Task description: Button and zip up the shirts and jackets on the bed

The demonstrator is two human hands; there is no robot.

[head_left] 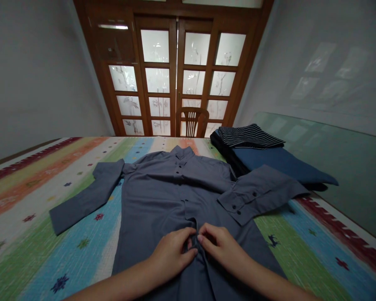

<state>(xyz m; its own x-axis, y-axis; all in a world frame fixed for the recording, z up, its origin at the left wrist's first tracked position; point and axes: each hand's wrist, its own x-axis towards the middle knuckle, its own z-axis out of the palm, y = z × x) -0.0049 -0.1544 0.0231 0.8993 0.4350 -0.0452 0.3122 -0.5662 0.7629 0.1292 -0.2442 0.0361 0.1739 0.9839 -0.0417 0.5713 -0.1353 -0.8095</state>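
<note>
A grey button-up shirt [150, 209] lies spread face up, its collar at the far end and its sleeves out to both sides. The upper front is closed by dark buttons, while lower down the two front edges part slightly. My left hand [175, 248] pinches the left front edge of the shirt, thumb and fingers curled together. Close beside it, my right hand [221, 244] grips the other edge in the same way. Any button between the fingertips is hidden. The right sleeve's cuff [238, 205], with several buttons, is folded inward across the shirt's side.
A striped, multicoloured cloth [90, 246] covers the table. Folded dark and blue clothes [278, 161] are stacked at the back right, a striped garment [250, 136] on top. A greenish glass panel [347, 167] runs along the right wall. A wooden chair [192, 119] stands beyond the far edge.
</note>
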